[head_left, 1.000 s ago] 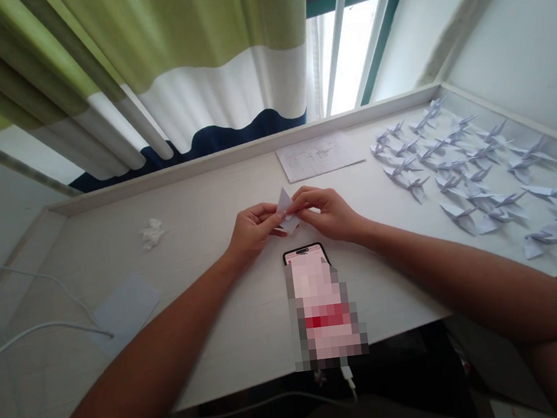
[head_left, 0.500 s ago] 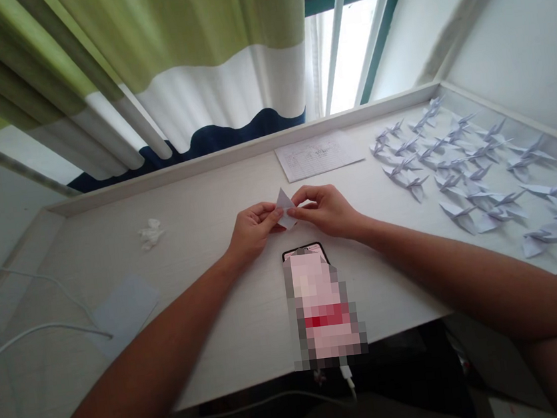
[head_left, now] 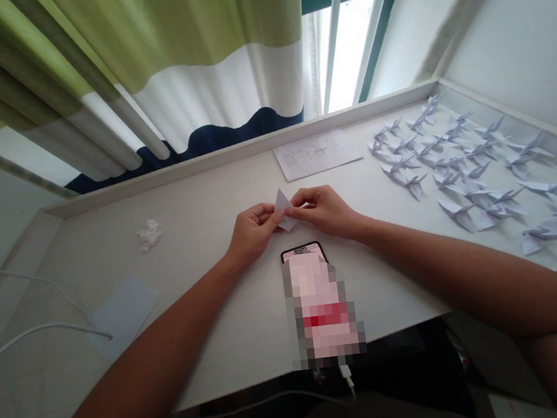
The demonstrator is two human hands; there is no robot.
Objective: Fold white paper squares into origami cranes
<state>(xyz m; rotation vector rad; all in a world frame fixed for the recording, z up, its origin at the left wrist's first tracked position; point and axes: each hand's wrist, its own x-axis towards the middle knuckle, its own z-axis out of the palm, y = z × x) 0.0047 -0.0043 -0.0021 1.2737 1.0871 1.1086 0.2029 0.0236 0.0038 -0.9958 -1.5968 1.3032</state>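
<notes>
A small folded piece of white paper [head_left: 282, 202], kite-shaped with its point away from me, is held just above the table between both hands. My left hand [head_left: 255, 228] pinches its left edge between thumb and fingers. On the right edge, my right hand [head_left: 323, 209] grips it with thumb and forefinger, the thumbs nearly meeting across the middle. The undersides of the paper and some fingertips are hidden. Below the hands lies a phone [head_left: 303, 250], its screen mostly blurred out.
Several folded paper cranes [head_left: 496, 201] cover the table's right side. A printed sheet [head_left: 317, 154] lies near the back edge. Crumpled tissue [head_left: 149, 236] and a paper sheet [head_left: 124, 314] are on the left, with white cables [head_left: 45, 327]. A charging cable [head_left: 346, 374] runs to the phone.
Both hands keep their hold on the folded paper, with only slight finger movement around its middle. The whole view has shifted a little.
</notes>
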